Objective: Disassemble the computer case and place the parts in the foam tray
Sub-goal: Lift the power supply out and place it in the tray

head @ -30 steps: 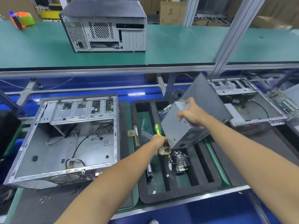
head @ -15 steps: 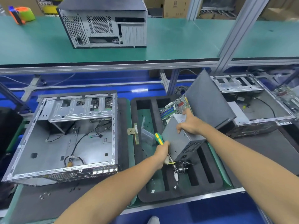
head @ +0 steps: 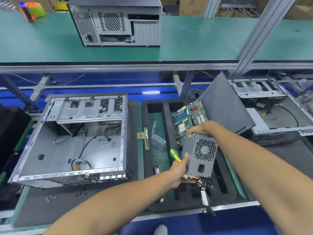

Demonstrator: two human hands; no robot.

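- Left hand (head: 177,170) grips one green-yellow screwdriver (head: 175,155), thumb against the power supply (head: 199,155).
- Right hand (head: 203,129) clasps that one power supply's top, upright over the foam tray (head: 145,150).
- One motherboard (head: 189,119) stands in the tray.
- Three computer cases: one opened (head: 76,141) left, one (head: 271,112) right, one (head: 115,22) on the far shelf.

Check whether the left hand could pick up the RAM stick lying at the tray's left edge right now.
Probably not yet. The left hand already grips the screwdriver and steadies the power supply. The RAM stick lies uncovered nearby, but that grip would have to be freed first.
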